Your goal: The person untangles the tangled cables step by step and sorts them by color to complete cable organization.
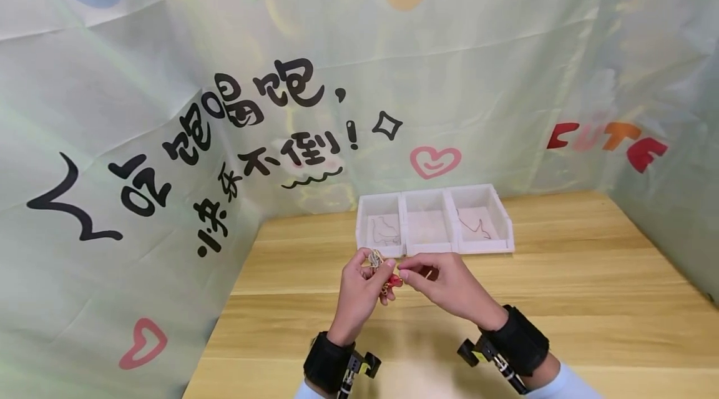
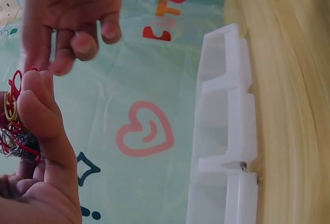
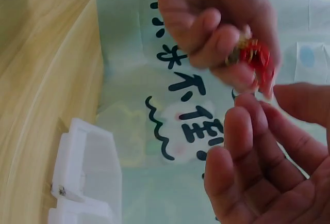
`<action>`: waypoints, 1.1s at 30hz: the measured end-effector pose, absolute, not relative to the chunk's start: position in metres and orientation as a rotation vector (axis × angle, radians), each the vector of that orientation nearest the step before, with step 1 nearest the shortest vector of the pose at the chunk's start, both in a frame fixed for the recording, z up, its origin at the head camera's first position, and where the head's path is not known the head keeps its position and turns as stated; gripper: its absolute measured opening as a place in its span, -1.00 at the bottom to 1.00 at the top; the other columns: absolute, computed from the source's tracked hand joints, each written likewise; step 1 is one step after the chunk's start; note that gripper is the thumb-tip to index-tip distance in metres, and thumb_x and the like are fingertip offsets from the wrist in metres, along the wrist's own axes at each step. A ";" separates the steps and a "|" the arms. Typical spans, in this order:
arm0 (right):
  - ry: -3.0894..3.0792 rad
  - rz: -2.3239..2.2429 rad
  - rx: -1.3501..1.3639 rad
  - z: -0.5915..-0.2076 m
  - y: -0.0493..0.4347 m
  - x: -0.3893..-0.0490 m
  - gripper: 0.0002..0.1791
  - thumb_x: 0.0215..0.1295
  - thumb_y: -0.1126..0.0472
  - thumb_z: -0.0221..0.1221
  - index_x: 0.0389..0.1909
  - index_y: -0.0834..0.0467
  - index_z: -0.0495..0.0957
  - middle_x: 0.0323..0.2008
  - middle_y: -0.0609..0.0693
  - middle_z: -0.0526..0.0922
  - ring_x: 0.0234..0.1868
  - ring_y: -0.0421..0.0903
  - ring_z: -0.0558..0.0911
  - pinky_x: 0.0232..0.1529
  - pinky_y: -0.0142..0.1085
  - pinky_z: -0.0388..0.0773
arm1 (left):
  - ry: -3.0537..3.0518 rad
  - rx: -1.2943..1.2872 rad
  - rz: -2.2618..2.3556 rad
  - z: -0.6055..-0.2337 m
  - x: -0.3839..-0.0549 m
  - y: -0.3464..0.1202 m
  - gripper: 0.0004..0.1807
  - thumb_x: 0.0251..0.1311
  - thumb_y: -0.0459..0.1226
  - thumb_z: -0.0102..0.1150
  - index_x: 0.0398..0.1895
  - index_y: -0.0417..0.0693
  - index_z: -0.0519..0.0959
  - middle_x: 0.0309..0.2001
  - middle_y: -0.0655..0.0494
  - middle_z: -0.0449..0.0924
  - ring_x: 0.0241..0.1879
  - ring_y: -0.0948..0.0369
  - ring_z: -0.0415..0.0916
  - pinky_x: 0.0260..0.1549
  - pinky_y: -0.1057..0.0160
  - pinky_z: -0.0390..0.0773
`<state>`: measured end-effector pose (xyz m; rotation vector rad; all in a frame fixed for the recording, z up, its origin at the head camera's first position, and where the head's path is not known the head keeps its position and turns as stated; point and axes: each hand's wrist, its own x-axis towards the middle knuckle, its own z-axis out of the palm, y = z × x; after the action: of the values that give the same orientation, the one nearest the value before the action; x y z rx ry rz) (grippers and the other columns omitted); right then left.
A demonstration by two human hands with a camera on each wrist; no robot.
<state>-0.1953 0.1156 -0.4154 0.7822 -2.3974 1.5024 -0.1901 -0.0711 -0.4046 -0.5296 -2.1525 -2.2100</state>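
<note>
My left hand [image 1: 362, 290] grips a tangled bundle of thin wires [image 1: 387, 286], red, gold and silvery. In the left wrist view, the bundle [image 2: 18, 126] pokes out beside the left thumb. My right hand [image 1: 449, 283] is close against the bundle's right side, its thumb and forefinger pinching at a wire there. A short yellowish wire piece [image 1: 429, 274] shows by the right fingers. In the right wrist view, red loops [image 3: 258, 59] hang from the left hand just above the right fingertips [image 3: 250, 105]. Exactly which strand the right hand pinches is hard to see.
Behind the hands, a white tray [image 1: 427, 250] with three compartments stands on the wooden table [image 1: 562, 299]. A thin greyish wire [image 1: 384, 230] lies in its left compartment, a reddish wire [image 1: 477, 227] in its right one. Printed cloth [image 1: 505, 87] hangs behind and at both sides.
</note>
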 end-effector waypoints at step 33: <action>-2.130 1.849 0.400 -0.416 0.139 -0.184 -0.81 0.33 0.20 0.09 -0.27 0.28 0.51 -0.26 0.14 0.64 -0.34 -0.01 0.61 -0.41 -0.21 0.63 | -2.063 -0.608 -2.296 -0.437 -0.201 -0.068 -0.69 0.24 -0.15 0.14 -0.19 -0.20 0.34 -0.42 -0.18 0.58 -0.48 -0.10 0.57 -0.68 0.34 0.54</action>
<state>-0.1836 0.1393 -0.4161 0.4005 -2.1305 1.8490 -0.2006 -0.0679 -0.4368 -0.6077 -2.0626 -2.2958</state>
